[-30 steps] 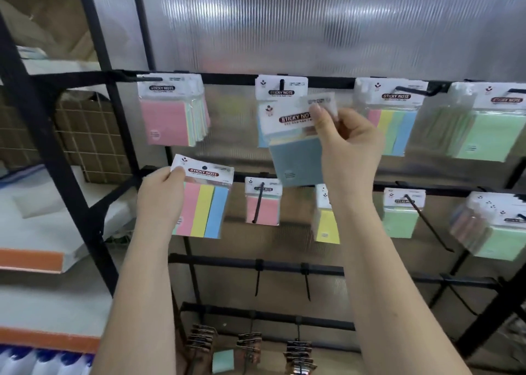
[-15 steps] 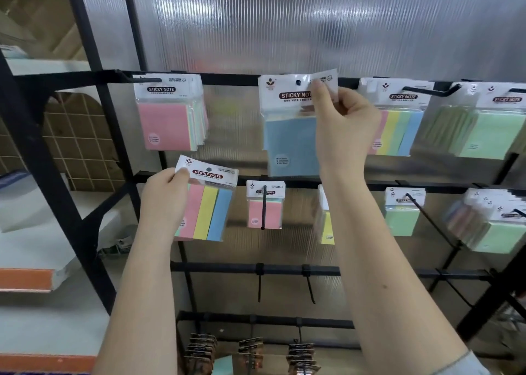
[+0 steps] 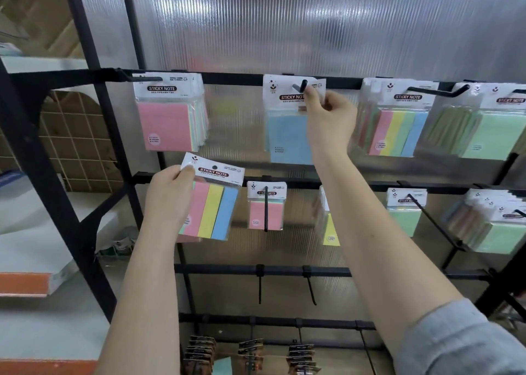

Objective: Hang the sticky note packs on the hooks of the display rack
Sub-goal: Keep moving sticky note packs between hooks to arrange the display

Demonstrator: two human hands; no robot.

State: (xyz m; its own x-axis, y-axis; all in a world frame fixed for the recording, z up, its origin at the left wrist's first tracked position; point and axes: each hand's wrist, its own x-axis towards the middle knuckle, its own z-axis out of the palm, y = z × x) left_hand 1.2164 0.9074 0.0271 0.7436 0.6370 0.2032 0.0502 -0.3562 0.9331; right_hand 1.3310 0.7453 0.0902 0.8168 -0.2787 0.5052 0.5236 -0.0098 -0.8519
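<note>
My right hand [image 3: 327, 118] pinches the white header card of a blue sticky note pack [image 3: 287, 135]. The card's hole sits over the tip of a black hook [image 3: 301, 85] on the top bar of the display rack [image 3: 233, 78]. My left hand [image 3: 169, 195] holds a second pack with pink, yellow and blue strips [image 3: 215, 206] by its top left corner, in front of the second bar, lower and to the left.
Other packs hang along the top bar: pink ones [image 3: 168, 118] at left, striped [image 3: 398, 127] and green ones [image 3: 495, 129] at right. Smaller packs hang on the second bar. Bare hooks [image 3: 310, 286] stick out from the third bar. White shelves [image 3: 28, 246] stand at left.
My right hand has lifted the blue pack up to the top hook, and the hook's tip now pokes through the card's hole. My left hand has stayed put with the striped pack.
</note>
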